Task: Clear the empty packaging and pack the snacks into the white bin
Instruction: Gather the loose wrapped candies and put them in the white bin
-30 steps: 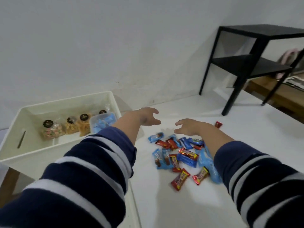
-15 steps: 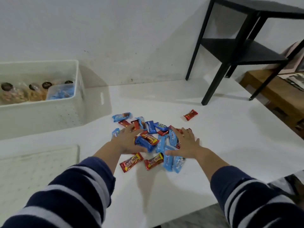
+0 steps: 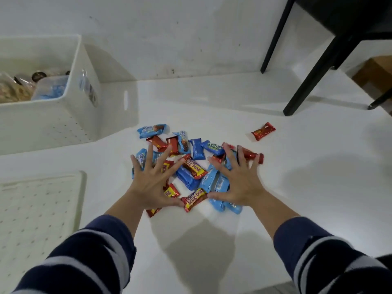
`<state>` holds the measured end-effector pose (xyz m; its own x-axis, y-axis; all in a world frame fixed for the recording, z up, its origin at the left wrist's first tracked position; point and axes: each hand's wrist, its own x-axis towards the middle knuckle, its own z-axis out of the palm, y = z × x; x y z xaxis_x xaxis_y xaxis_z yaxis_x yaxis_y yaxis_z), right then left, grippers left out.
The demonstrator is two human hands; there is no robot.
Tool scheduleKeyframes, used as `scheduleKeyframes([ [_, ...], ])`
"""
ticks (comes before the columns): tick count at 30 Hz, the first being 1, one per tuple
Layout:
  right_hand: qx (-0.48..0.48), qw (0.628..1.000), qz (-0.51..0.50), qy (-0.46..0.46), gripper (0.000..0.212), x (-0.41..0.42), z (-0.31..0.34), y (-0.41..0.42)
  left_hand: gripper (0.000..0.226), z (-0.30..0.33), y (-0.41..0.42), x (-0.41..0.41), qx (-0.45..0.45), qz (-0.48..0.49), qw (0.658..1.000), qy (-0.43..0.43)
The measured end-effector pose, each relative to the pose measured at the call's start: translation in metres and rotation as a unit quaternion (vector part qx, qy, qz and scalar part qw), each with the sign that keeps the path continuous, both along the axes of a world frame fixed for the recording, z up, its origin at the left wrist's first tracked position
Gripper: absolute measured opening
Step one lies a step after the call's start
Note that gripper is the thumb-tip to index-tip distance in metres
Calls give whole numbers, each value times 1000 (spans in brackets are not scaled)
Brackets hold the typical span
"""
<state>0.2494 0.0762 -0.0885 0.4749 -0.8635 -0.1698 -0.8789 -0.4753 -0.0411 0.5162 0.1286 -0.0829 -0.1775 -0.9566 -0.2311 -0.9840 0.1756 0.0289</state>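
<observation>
Step in hand: gathering. Both hands rest flat on the heap of wrapped snack bars [image 3: 192, 166], so the judgement is that the loose bars are being raked together before a lift.
Left hand [image 3: 152, 183]: fingers straight and spread wide, palm down on the left half of the heap; nothing pinched.
Right hand [image 3: 238, 181]: fingers straight and spread wide, palm down on the right half; fingertips reach the far red bars.
Heap location: on the white bench [image 3: 297, 187], near its middle, just right of the white bin [image 3: 80, 115] and apart from it.
Bar axes: mixed. No common direction; the top red bar lies diagonally, far-left to near-right, and several blue bars run roughly near to far.
Stray bar [image 3: 263, 131]: red, alone, well apart to the far right of the heap, long axis tilted up toward the right.
Bin contents: bagged snacks and a blue pack already inside, at its right end.
Perforated white panel [image 3: 38, 219]: flat at near left.
Next move, judged: draw the fingers inward under the heap, curl them to scoop, carry left over the bin rim; the stray bar needs a separate reach.
Risk, judged: slick wrappers may slide out of the scoop.
</observation>
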Motion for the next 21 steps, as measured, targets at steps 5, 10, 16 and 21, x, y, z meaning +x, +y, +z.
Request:
scheduleKeyframes([
  [5,13,999,-30,-9,83,12,-1,-5,99,-7,-10,-4,-50,-13,999,-1],
  [10,-73,995,-29,-56,60,16,-6,-3,58,-9,-9,-10,-156,-10,986,57],
  [16,-75,983,-1,-166,46,22,-10,-3,34,-1,-9,-22,-170,-29,983,61],
  [21,-86,981,-4,-174,37,22,-13,-1,38,2,-8,-22,-136,-13,988,74],
])
